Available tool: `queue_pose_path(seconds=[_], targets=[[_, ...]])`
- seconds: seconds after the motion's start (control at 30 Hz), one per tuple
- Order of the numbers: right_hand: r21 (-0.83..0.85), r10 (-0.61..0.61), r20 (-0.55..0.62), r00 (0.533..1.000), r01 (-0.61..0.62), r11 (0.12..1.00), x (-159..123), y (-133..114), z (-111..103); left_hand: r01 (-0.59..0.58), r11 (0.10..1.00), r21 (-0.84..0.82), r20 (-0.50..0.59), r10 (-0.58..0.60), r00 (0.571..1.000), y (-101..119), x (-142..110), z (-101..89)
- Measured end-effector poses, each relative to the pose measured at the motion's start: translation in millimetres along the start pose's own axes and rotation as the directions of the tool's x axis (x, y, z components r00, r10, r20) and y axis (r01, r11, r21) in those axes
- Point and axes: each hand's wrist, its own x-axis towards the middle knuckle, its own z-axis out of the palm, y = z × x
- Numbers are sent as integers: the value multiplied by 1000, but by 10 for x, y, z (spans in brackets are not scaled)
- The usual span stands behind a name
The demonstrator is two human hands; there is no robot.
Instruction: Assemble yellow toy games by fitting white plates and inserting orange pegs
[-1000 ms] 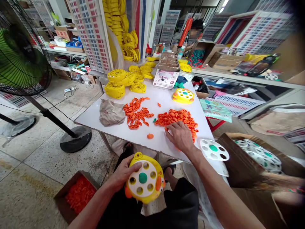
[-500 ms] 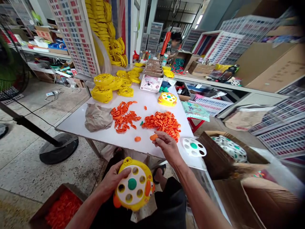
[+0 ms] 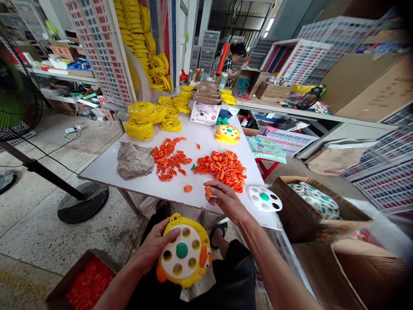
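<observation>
My left hand (image 3: 159,241) grips the edge of a yellow duck-shaped plastic toy (image 3: 202,232), its thumb lying on the white disc with round holes and a green centre. The toy is above my lap, with its orange beak to the right. Over the table's near edge, my right hand (image 3: 226,200) pinches a small orange oval plastic piece (image 3: 208,190) between thumb and fingers. A similar orange piece (image 3: 187,188) lies on the table to its left. Just beyond my right hand is a heap of orange plastic parts (image 3: 222,168). A loose white disc (image 3: 265,199) rests to the right.
Another orange pile (image 3: 169,157) and crumpled brown paper (image 3: 134,160) lie on the white table (image 3: 155,191). Yellow toy shells (image 3: 142,120) are stacked at the back left. A carton of white discs (image 3: 316,200) stands right, a box of orange parts (image 3: 88,282) lower left. A person (image 3: 234,60) sits beyond.
My right hand still holds the orange piece, now turned more upright between the fingers. The toy in my left hand has shifted slightly right in view, as has most of the scene.
</observation>
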Motion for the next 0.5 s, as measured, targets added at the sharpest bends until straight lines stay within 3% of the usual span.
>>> queue_pose_path(seconds=[0.27, 0.37, 0.5], targets=[[26, 10, 61, 998, -12, 1000, -27, -34, 32, 5, 1000, -8, -8, -5, 1000, -2, 3, 9], [-69, -23, 58, 998, 27, 997, -12, -24, 22, 10, 1000, -5, -16, -10, 1000, 10, 3, 19], [-315, -53, 56, 997, 68, 947, 42, 30, 12, 17, 1000, -17, -34, -18, 999, 14, 1, 29]])
